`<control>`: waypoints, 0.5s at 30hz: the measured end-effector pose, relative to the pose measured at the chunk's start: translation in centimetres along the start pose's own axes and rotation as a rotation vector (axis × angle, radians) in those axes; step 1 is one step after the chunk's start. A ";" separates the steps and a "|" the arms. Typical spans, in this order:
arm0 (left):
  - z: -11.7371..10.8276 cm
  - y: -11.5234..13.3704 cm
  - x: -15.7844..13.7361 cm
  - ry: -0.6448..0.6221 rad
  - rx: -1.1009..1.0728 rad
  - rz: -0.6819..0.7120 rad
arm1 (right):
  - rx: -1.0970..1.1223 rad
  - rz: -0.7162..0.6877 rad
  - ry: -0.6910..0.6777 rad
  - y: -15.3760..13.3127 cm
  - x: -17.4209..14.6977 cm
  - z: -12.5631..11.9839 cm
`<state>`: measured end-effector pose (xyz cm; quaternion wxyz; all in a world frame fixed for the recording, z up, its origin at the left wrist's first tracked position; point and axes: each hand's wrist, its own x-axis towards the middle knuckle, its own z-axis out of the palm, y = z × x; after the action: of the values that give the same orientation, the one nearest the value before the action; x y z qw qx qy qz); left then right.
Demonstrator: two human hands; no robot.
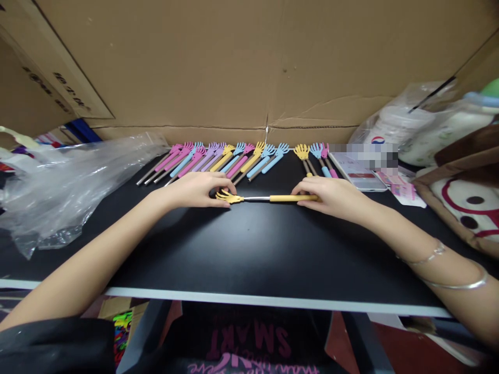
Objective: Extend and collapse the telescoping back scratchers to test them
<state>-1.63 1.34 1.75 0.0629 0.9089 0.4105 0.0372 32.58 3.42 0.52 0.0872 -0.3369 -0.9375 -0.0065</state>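
Black table [249,249] with rows of back scratchers [226,158], plastic bag [66,182], phone [360,174], yellow back scratcher [268,198].

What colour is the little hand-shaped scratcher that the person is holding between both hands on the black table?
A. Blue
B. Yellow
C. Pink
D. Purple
B. The back scratcher lying between the left hand and the right hand has a yellow claw and a yellow handle joined by a bare metal rod; the pink, blue and purple ones lie in the row behind it.
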 end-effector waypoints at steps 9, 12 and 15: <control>-0.3 -0.6 -0.2 -0.071 -0.011 -0.065 | -0.010 -0.023 -0.025 0.3 -0.1 -0.1; -0.4 -0.5 -0.2 -0.095 -0.009 -0.086 | -0.017 -0.023 -0.022 0.2 -0.1 -0.1; -0.7 -0.2 -0.1 -0.139 -0.025 -0.092 | -0.019 -0.016 -0.039 0.1 -0.1 -0.1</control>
<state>-1.91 1.43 2.38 0.1041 0.8887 0.4458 -0.0241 32.72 3.46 0.58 0.0658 -0.3303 -0.9415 -0.0098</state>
